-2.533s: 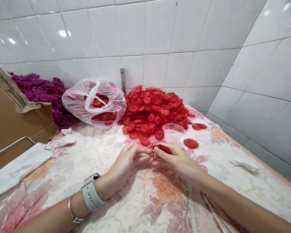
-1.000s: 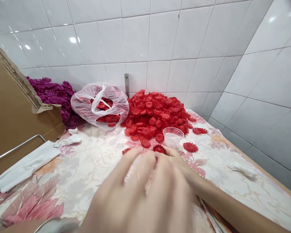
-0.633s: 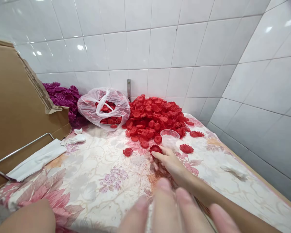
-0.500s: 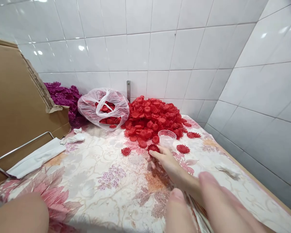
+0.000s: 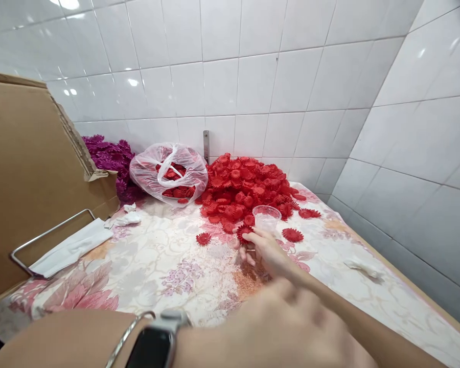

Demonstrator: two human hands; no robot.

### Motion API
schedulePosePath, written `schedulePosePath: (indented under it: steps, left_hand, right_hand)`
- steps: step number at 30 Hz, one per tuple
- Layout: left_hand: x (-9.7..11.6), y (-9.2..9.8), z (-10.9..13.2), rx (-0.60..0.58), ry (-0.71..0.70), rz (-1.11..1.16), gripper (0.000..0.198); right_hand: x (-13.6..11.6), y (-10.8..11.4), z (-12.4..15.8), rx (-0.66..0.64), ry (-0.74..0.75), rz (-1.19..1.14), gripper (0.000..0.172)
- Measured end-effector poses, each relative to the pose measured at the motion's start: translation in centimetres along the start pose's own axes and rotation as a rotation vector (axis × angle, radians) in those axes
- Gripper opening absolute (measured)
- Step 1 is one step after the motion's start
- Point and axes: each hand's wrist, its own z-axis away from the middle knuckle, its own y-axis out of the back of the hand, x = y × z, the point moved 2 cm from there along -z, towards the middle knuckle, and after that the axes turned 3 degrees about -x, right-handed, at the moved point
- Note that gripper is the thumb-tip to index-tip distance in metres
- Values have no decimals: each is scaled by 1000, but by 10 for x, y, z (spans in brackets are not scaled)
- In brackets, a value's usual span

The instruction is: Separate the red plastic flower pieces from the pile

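Note:
My right hand (image 5: 266, 250) reaches in from the lower right and pinches a red flower head (image 5: 244, 233) between thumb and fingers, just above the tablecloth. Beside those fingers stands a clear plastic cup (image 5: 267, 217). Right behind the cup rises a big pile of red flower heads (image 5: 249, 179), with a few single ones lying loose around it. Close to the camera, my left hand (image 5: 287, 327) crosses the bottom of the view, smeared by motion. A smartwatch and a silver bracelet are on that wrist. What its fingers do cannot be made out.
A tied clear plastic bag (image 5: 141, 171) with red flower heads leans near purple flowers (image 5: 107, 158) at the back left. Further left stands a cardboard box (image 5: 34, 168), with a wire frame and white paper (image 5: 72, 248). Tiled walls border the table behind and right.
My left hand and forearm have swept further into view from the bottom, now showing the watch and bracelet. The right hand stays by the cup with the red flower head.

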Motion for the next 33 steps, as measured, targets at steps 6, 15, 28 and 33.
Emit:
schedulePosePath:
  steps: [6, 15, 28, 33]
  left_hand:
    - [-105, 27, -17, 122, 353, -138, 21]
    - [-132, -8, 8, 231, 473, 490, 17]
    - [-131, -13, 13, 208, 529, 852, 16]
    - [-130, -15, 14, 201, 542, 851, 12]
  right_hand:
    - [-2, -4, 2, -41, 11, -12, 8]
    - [2, -7, 1, -110, 56, 135, 29]
    - [11, -6, 3, -105, -42, 138, 36]
    - [8, -9, 4, -113, -98, 112, 36]
